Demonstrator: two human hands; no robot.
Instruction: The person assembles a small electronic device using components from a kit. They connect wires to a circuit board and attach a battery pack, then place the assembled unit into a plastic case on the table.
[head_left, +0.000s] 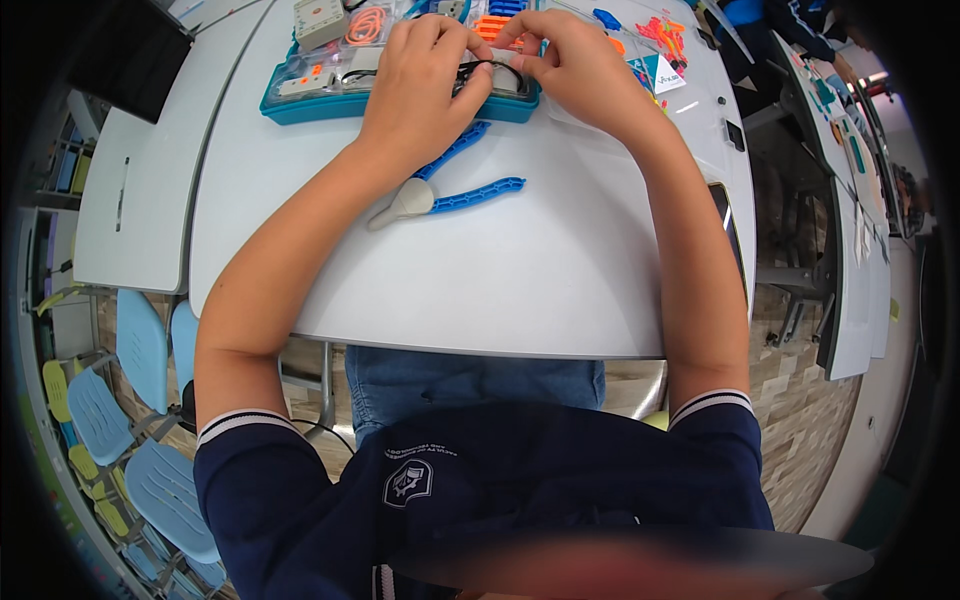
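Both of my hands are over the front part of a teal storage tray (300, 112) at the far side of the white table. A thin black cable (466, 70) is bunched between them. My left hand (425, 85) is closed, with its thumb and fingertips pinching the cable. My right hand (570, 70) pinches the cable from the other side, its fingertips close to the left ones. Under my hands the tray's inside is partly hidden. Just in front of the tray lies a plastic plier-like tool with blue handles (478, 195) and a pale grey head, its handles spread apart.
The tray also holds a coiled orange cord (366, 26), a pale box-shaped module (320, 22) and orange and blue parts. Bright loose pieces (662, 40) lie to the right. A phone (727, 215) rests beside my right forearm. Light blue chairs (170, 490) stand at left.
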